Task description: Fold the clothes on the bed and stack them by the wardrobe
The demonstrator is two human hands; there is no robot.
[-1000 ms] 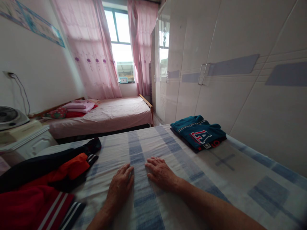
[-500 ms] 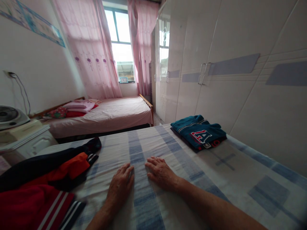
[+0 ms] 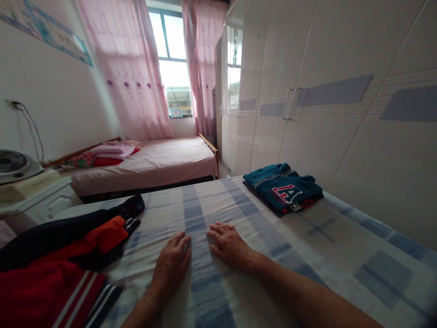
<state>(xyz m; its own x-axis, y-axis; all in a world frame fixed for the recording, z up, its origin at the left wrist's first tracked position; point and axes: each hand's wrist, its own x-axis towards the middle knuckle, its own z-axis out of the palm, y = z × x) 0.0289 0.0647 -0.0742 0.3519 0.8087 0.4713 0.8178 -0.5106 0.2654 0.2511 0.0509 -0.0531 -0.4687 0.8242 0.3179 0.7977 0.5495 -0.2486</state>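
Note:
My left hand [image 3: 173, 256] lies palm down on the blue and white checked bedsheet [image 3: 198, 291], its fingers stretched out and holding nothing. Just to its right, my right hand [image 3: 229, 246] rests on the same sheet, also flat and without anything in it. A small gap separates the two. Beyond my right hand, a folded teal garment [image 3: 287, 184] with a large letter A patch lies atop darker folded clothing. On the left are loose clothes: a red garment with white stripes [image 3: 51, 294], an orange piece [image 3: 105, 234] and a dark garment [image 3: 78, 223].
A white wardrobe [image 3: 341, 59] with metal handles runs along the right side. Past the bed's far edge stands another bed [image 3: 164, 159] with folded bedding [image 3: 112, 152], below a window with pink curtains [image 3: 129, 64]. At left, a fan [image 3: 17, 165] sits on a cabinet [image 3: 37, 200].

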